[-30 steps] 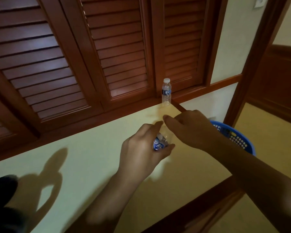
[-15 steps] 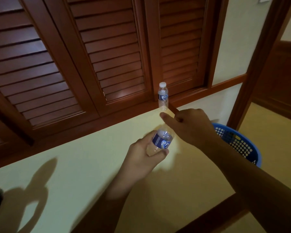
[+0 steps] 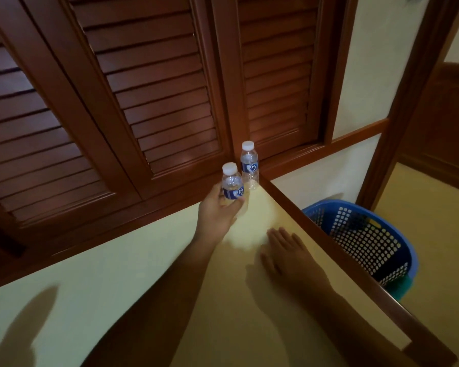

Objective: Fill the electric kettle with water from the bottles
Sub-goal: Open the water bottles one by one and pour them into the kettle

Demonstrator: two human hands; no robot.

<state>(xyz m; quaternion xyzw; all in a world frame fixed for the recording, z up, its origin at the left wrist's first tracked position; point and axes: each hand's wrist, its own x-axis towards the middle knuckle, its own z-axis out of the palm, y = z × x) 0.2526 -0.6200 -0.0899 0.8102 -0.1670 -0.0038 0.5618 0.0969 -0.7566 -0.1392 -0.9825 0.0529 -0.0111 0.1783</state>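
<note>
My left hand [image 3: 217, 213] is clamped on an upright, capped bottle [image 3: 232, 185], just lower left of the second bottle [image 3: 249, 165] at frame centre; right hand [image 3: 289, 254] flat, fingers apart, on the surface [image 3: 133, 282]; kettle unseen.

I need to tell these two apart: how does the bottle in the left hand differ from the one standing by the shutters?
The held bottle is gripped by the left hand and leans slightly; the far bottle stands free and upright in the counter's corner. The held bottle is nearer the camera, the far bottle against the shutters. Both are small, clear, white-capped and blue-labelled.
</note>
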